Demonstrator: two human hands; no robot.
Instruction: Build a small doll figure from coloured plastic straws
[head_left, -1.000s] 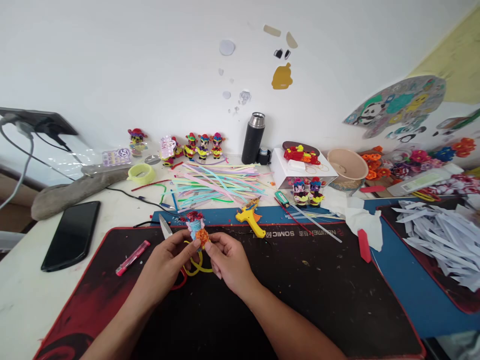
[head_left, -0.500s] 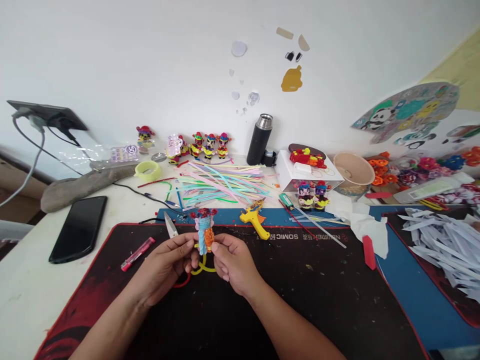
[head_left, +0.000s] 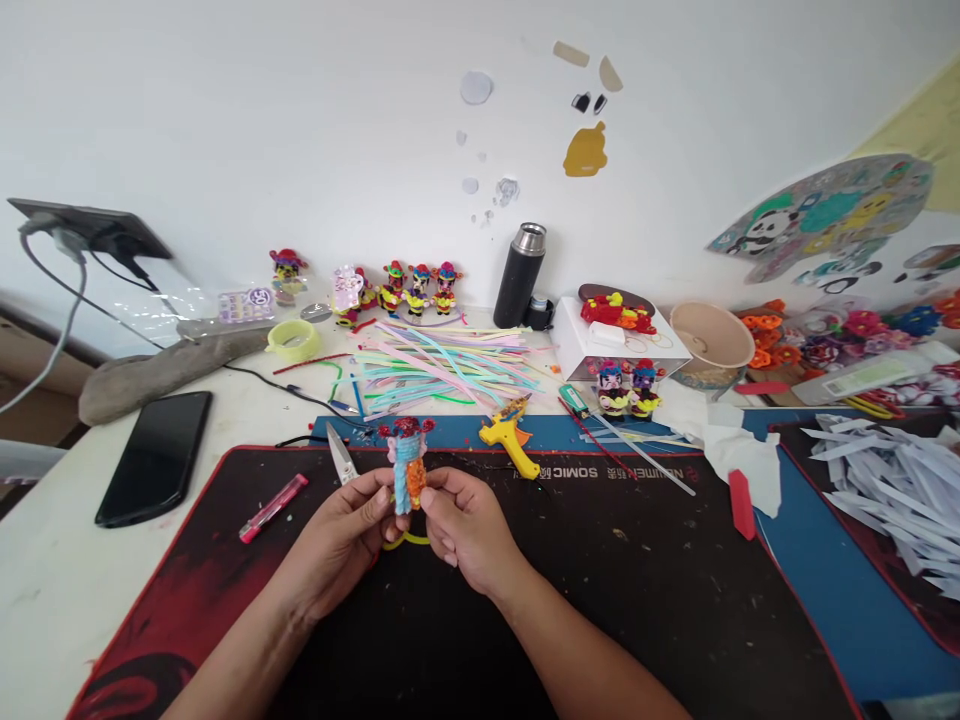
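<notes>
A small blue and orange fuzzy figure (head_left: 407, 465) with a dark red top is held upright above the black mat (head_left: 570, 590). My left hand (head_left: 349, 530) pinches it from the left side. At its lower right edge, the thumb and fingers of my right hand (head_left: 465, 520) grip the orange part. Scissors (head_left: 341, 455) lie behind my left hand, their blades showing. Part of a yellow loop (head_left: 409, 540) shows on the mat below the figure. A yellow glue gun (head_left: 511, 440) rests to the right, beyond my right hand.
Pastel strips (head_left: 450, 368) lie in a pile behind the mat. A black flask (head_left: 519, 278) stands near the wall, beside a white box (head_left: 622, 350). On the left are a phone (head_left: 155, 458) and a pink cutter (head_left: 274, 508). Paper strips (head_left: 892, 495) lie at the right.
Both hands still hold the figure, which has tilted slightly and shifted a little left. My left hand now covers more of the yellow loop and the red scissor handle.
</notes>
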